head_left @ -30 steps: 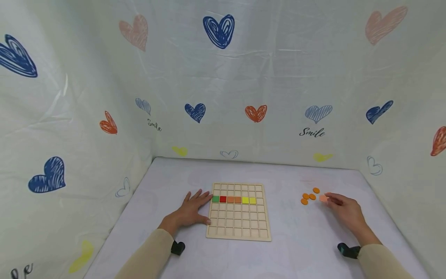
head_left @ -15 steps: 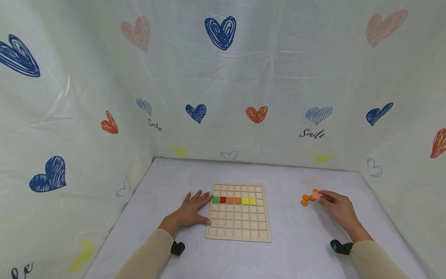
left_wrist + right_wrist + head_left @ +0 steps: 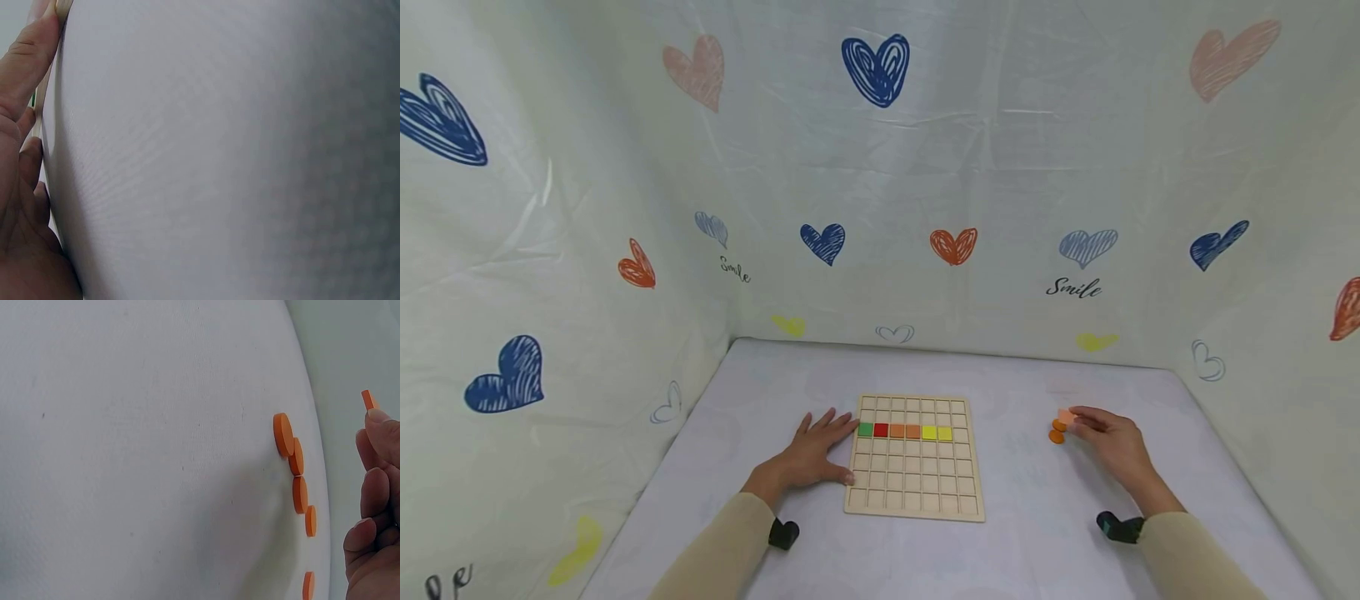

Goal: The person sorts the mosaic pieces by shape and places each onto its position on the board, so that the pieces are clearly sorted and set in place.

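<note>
In the head view my left hand (image 3: 812, 452) lies spread on the table, fingertips and thumb at the left edge of a wooden grid board (image 3: 917, 502). One row of the board holds a green tile (image 3: 865, 430), a red tile (image 3: 881, 430), two orange tiles (image 3: 905, 431) and two yellow tiles (image 3: 936, 433). My right hand (image 3: 1116, 446) pinches a light orange square tile (image 3: 1064, 415) between thumb and fingers, held above the table. Below it lie several orange discs (image 3: 1057, 437), partly covered by the hand; the right wrist view shows them strung in a loose line (image 3: 300, 494).
The white table (image 3: 1015, 533) ends at a curtain (image 3: 1000, 167) printed with hearts, behind and at both sides. A dark wrist camera mount (image 3: 784, 534) sits below the left hand and another mount (image 3: 1120, 527) below the right.
My right hand has moved left with the square tile, from beside the orange discs to over them, hiding some. My left hand and the board have stayed in place.
</note>
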Available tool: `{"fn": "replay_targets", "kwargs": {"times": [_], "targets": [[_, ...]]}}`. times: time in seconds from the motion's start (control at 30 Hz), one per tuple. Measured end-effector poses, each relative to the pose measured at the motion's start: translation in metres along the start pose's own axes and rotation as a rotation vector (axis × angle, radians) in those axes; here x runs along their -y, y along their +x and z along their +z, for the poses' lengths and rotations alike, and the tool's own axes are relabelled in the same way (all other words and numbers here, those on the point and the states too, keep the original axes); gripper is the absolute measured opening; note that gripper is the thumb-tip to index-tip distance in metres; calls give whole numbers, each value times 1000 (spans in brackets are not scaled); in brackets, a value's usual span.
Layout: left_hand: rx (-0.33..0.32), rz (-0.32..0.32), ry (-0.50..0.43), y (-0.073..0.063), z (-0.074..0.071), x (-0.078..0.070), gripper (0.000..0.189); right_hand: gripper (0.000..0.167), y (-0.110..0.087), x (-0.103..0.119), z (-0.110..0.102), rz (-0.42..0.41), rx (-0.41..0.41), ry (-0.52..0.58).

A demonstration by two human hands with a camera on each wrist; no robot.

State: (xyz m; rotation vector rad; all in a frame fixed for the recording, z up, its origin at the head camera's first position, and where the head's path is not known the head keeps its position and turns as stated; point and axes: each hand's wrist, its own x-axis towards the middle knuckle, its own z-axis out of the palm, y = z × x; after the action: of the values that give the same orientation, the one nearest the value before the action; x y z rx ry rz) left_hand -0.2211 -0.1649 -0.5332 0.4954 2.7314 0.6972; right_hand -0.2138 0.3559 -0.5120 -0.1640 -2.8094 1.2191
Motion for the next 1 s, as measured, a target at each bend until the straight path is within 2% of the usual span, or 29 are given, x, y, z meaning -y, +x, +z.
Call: {"fn": "replay_targets", "kwargs": {"times": [0.6, 1.0], "targets": [[-3, -4, 3, 1, 0, 0, 104, 40, 1, 18, 19, -32, 42, 108], [8, -17, -2, 0, -1, -1, 104, 32, 6, 38, 60, -5, 62, 95]]}}
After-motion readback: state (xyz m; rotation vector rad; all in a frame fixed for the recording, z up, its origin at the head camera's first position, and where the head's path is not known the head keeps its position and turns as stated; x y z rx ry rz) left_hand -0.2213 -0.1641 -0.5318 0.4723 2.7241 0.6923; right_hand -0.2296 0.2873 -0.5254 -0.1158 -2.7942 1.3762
